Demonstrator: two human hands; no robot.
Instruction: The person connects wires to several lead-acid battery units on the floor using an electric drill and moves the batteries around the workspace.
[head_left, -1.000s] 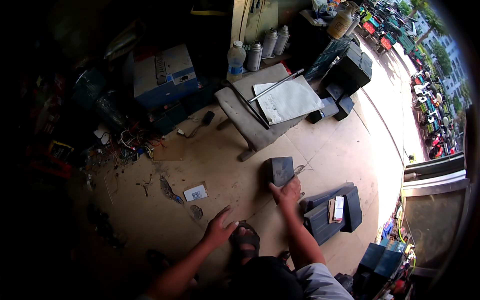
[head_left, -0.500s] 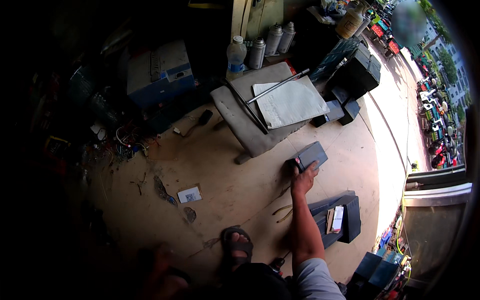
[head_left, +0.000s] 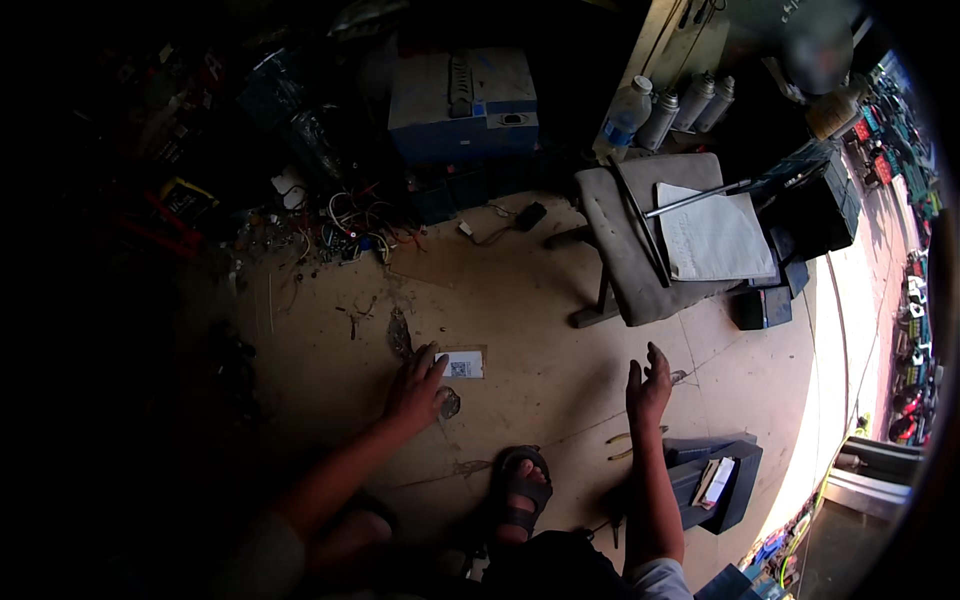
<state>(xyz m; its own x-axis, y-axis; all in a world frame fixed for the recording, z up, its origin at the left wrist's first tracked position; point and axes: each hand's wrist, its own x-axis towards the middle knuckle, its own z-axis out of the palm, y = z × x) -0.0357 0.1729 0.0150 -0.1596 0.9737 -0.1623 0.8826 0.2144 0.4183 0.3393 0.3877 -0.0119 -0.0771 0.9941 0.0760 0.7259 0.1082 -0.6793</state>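
My left hand [head_left: 415, 388] is low over the floor, fingers stretched out and fingertips at the left edge of a white card [head_left: 462, 364]. That card carries a square black pattern and lies on a slightly larger brown cardboard piece [head_left: 484, 357]. Whether the fingers touch the card or hover just above it, I cannot tell. My right hand [head_left: 650, 392] is raised with thumb and fingers apart, holding nothing. Just below it on the floor lie yellowish-handled pliers [head_left: 637, 441], and a dark grey case [head_left: 742, 490] with a white card [head_left: 716, 482] on it.
A worn grey stool [head_left: 640, 270] bears a paper pad [head_left: 710, 235] and a metal rod [head_left: 697, 198]. Dark boxes [head_left: 763, 308] stand right of it. Behind are a bottle [head_left: 627, 115] and spray cans [head_left: 695, 100]. Loose wires [head_left: 355, 225] and a blue-grey box [head_left: 463, 100] lie farther left.
The grey block has left my right hand, which is now open; I cannot make out where it went. My left hand has reached forward to the white card. The view has turned left.
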